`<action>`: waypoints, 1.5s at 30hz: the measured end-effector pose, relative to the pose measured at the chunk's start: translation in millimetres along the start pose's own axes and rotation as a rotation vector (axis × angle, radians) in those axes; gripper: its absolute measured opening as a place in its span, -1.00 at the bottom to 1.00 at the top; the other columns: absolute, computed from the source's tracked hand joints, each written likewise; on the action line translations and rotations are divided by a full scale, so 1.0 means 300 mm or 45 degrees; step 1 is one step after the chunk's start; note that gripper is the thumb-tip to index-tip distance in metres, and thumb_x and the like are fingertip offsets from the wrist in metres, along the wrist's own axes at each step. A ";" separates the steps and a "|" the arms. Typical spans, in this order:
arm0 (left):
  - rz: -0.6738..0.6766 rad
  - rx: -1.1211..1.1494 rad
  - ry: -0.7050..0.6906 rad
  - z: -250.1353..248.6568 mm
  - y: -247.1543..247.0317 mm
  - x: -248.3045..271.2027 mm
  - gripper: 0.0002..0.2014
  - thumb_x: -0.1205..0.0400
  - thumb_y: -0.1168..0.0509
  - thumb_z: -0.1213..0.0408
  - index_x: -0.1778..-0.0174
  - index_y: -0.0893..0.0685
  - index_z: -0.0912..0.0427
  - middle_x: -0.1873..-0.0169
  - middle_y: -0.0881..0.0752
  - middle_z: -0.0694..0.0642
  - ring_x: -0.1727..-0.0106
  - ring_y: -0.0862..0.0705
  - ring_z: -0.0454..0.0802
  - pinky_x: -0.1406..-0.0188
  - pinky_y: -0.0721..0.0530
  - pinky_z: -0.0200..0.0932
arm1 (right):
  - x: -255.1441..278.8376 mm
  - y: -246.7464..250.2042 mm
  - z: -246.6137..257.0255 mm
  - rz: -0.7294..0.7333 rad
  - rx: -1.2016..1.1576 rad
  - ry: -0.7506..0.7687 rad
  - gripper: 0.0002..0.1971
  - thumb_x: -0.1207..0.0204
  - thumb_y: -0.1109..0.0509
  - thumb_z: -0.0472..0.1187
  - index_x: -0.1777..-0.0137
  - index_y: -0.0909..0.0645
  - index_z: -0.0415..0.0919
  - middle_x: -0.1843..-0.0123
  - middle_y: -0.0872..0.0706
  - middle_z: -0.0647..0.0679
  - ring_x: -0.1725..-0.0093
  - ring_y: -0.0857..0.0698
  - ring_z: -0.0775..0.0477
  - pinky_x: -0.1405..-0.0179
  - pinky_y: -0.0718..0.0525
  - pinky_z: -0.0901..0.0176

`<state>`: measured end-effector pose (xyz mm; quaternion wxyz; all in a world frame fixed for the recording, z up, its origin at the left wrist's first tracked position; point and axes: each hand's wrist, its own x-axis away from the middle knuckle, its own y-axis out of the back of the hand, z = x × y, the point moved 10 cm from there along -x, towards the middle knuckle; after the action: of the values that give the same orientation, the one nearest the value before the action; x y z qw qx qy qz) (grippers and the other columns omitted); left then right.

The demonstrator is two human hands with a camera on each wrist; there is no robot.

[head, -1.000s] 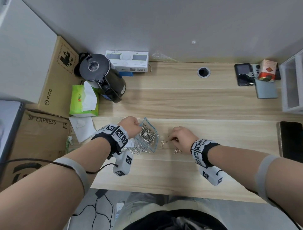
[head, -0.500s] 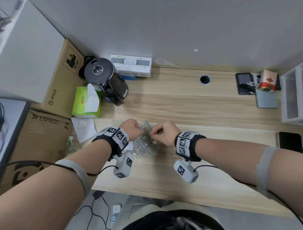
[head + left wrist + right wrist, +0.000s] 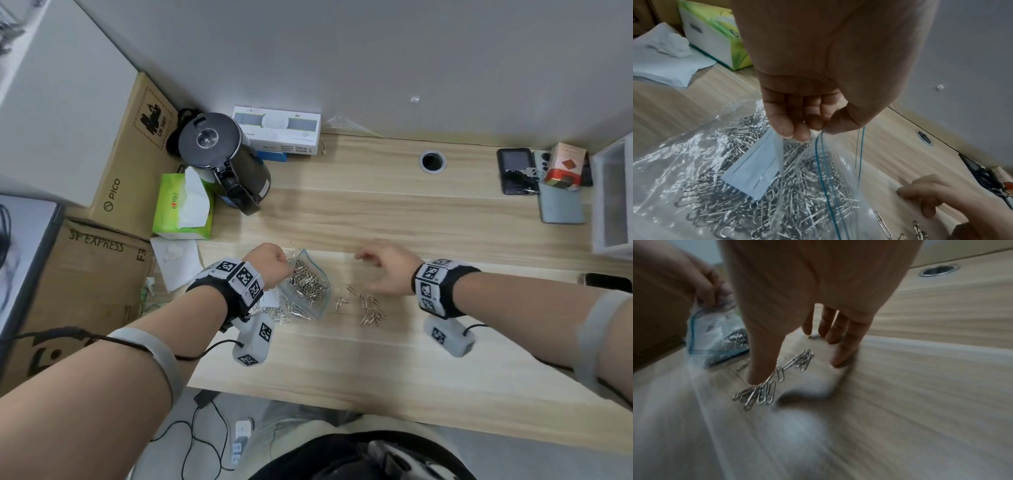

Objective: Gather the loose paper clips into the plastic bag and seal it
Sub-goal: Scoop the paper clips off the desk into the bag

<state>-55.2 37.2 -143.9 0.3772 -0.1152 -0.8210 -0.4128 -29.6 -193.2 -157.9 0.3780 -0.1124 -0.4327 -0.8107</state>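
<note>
A clear zip plastic bag [image 3: 308, 287] with a blue seal line lies on the wooden desk [image 3: 342, 349], packed with silver paper clips and a white label [image 3: 754, 168]. My left hand [image 3: 270, 263] pinches the bag's top edge [image 3: 809, 129] and holds its mouth up and apart. Several loose paper clips [image 3: 368, 308] lie on the desk just right of the bag. Over them hovers my right hand [image 3: 373, 267], holding nothing, with fingers spread and pointing down. In the right wrist view its thumb [image 3: 760, 373] touches the nearest clips [image 3: 764, 392].
A black kettle [image 3: 222, 161], a green tissue box [image 3: 181, 209] and a crumpled tissue [image 3: 174, 260] stand behind and left of the bag. Cardboard boxes [image 3: 130, 154] line the left side. Phones [image 3: 513, 171] and a white rack [image 3: 613, 195] sit at the back right, and another phone [image 3: 608, 282] at the right edge.
My right hand went from the loose clips to the bag's mouth, then swung back right over the clips with its fingers spread. My left hand kept holding the bag's edge.
</note>
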 end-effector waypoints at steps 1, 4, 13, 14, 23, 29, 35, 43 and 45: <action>0.004 -0.004 0.002 -0.002 -0.003 -0.001 -0.86 -0.55 -0.38 0.30 0.28 -0.58 0.19 0.45 -0.64 0.17 0.40 -0.62 0.11 0.38 -0.62 -0.13 | 0.013 -0.019 -0.035 0.084 0.165 -0.010 -0.20 -0.13 -0.69 0.07 -0.40 -0.52 -0.05 -0.31 -0.54 -0.02 -0.26 -0.57 -0.04 -0.34 -0.58 0.05; 0.016 -0.004 -0.002 -0.015 -0.014 -0.006 -0.84 -0.55 -0.37 0.31 0.32 -0.55 0.16 0.48 -0.63 0.14 0.45 -0.60 0.09 0.43 -0.59 -0.16 | 0.047 -0.071 -0.083 0.154 0.303 0.006 0.14 0.10 -0.75 0.13 -0.56 -0.37 -0.07 -0.44 -0.37 -0.07 -0.40 -0.41 -0.12 -0.45 -0.46 0.07; 0.007 -0.019 -0.012 -0.020 -0.021 -0.003 -0.80 -0.55 -0.35 0.31 0.38 -0.52 0.14 0.54 -0.60 0.12 0.53 -0.56 0.05 0.44 -0.55 -0.17 | 0.046 -0.201 -0.021 0.106 0.175 0.164 -0.23 -0.28 -0.67 -0.02 -0.49 -0.49 -0.12 -0.25 -0.51 -0.10 -0.27 -0.48 -0.15 -0.35 -0.49 0.00; 0.008 -0.017 -0.012 -0.018 -0.022 -0.003 -0.79 -0.56 -0.35 0.31 0.38 -0.51 0.14 0.54 -0.60 0.12 0.53 -0.55 0.05 0.45 -0.55 -0.17 | 0.043 -0.204 -0.023 0.106 0.157 0.171 -0.29 -0.32 -0.65 -0.06 -0.48 -0.52 -0.11 -0.23 -0.52 -0.11 -0.27 -0.50 -0.17 -0.33 -0.50 -0.02; 0.003 -0.011 -0.024 -0.020 -0.029 0.001 -0.79 -0.57 -0.34 0.32 0.37 -0.51 0.14 0.48 -0.60 0.13 0.47 -0.56 0.07 0.43 -0.55 -0.17 | 0.064 -0.205 -0.002 -0.041 0.166 0.201 -0.09 -0.15 -0.60 0.30 -0.51 -0.46 0.00 -0.23 -0.44 -0.01 -0.24 -0.39 -0.02 -0.29 -0.49 0.15; 0.006 -0.006 -0.033 -0.015 -0.038 -0.007 -0.74 -0.57 -0.32 0.33 0.42 -0.44 0.12 0.51 -0.57 0.12 0.48 -0.56 0.09 0.43 -0.55 -0.15 | 0.065 -0.201 0.000 -0.089 0.142 0.214 -0.62 -0.45 -0.54 -0.10 -0.27 -0.67 -0.09 -0.15 -0.54 -0.06 -0.17 -0.44 -0.08 -0.26 -0.51 0.05; 0.004 -0.006 -0.027 -0.011 -0.048 -0.002 -0.72 -0.59 -0.30 0.33 0.41 -0.41 0.12 0.49 -0.55 0.14 0.45 -0.55 0.10 0.43 -0.55 -0.13 | 0.084 -0.182 -0.008 -0.153 0.089 0.232 -0.83 -0.47 -0.44 -0.35 -0.02 -0.79 -0.20 -0.02 -0.64 -0.15 -0.07 -0.55 -0.21 -0.17 -0.54 -0.02; -0.005 -0.019 -0.005 -0.020 -0.047 0.006 -0.75 -0.51 -0.28 0.36 0.44 -0.39 0.10 0.50 -0.55 0.14 0.43 -0.56 0.12 0.41 -0.55 -0.12 | 0.063 -0.167 0.003 -0.111 0.114 0.134 -0.72 -0.42 -0.34 -0.36 -0.08 -0.77 -0.19 -0.02 -0.69 -0.11 -0.07 -0.65 -0.16 -0.10 -0.51 0.19; -0.004 -0.018 -0.010 -0.025 -0.049 0.007 -0.74 -0.51 -0.28 0.37 0.44 -0.38 0.10 0.50 -0.52 0.15 0.44 -0.54 0.11 0.41 -0.54 -0.12 | 0.059 -0.164 0.003 -0.109 0.103 0.104 -0.71 -0.41 -0.35 -0.37 -0.08 -0.78 -0.18 -0.02 -0.70 -0.08 -0.06 -0.66 -0.13 -0.06 -0.52 0.21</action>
<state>-60.1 22.0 -148.4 0.3726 -0.1180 -0.8196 -0.4188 -76.8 -184.9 -178.9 0.3644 -0.0453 -0.4538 -0.8119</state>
